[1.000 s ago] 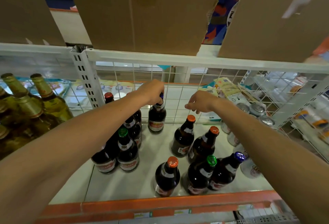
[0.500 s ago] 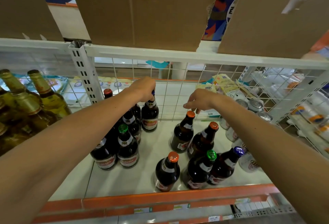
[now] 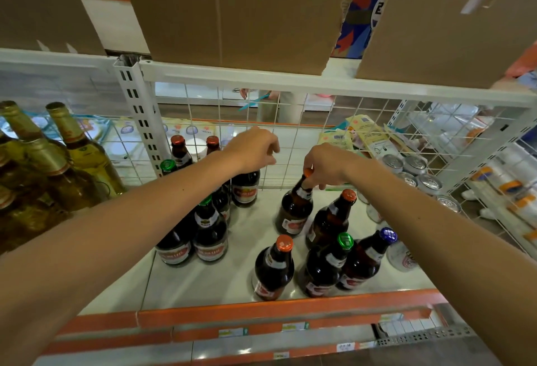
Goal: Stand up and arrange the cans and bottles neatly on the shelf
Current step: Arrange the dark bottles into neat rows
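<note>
At right, fingers (image 3: 315,181) pinch a dark orange-capped bottle (image 3: 295,213).

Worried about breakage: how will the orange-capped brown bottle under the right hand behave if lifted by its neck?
Probably heavy for its size: the orange-capped brown bottle looks like full glass. Pinched only at the cap by the right hand, it may swing or slip. Tall, narrow and leaning, it could tip easily.

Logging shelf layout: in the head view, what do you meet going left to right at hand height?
Gold-foil bottles → white post → left hand → right hand, pinching an orange-capped bottle → cans.
</note>
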Demonstrator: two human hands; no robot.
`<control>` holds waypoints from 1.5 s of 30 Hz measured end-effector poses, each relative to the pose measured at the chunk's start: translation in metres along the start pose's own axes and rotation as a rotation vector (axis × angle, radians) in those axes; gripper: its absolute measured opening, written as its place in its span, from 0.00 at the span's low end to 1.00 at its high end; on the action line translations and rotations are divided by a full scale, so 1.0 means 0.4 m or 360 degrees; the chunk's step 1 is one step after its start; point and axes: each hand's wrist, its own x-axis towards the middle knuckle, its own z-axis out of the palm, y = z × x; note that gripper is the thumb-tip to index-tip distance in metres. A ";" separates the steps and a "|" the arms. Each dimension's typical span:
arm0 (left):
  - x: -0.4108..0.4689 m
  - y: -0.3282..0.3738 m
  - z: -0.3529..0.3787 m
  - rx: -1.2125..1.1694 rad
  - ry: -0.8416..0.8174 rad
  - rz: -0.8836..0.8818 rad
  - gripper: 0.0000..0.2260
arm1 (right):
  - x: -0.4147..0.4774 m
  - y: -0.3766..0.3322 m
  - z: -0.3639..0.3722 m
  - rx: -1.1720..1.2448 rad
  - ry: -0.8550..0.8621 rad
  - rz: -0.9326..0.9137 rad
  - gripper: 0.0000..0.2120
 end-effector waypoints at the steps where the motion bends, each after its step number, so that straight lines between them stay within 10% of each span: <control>1: -0.004 0.007 0.005 -0.0071 -0.0147 -0.0016 0.14 | 0.004 -0.007 0.002 -0.0013 0.0031 0.0009 0.11; 6: -0.015 0.019 0.027 -0.0207 -0.0560 -0.0027 0.25 | 0.031 -0.048 -0.016 0.0105 0.0115 0.0035 0.13; 21: -0.057 -0.025 -0.013 -0.0237 -0.0248 -0.0175 0.10 | 0.046 -0.135 -0.069 0.0859 0.0154 -0.0163 0.13; 45: -0.087 -0.030 0.006 0.0179 -0.0354 -0.0259 0.19 | -0.021 -0.031 -0.027 0.0592 0.0015 0.0081 0.19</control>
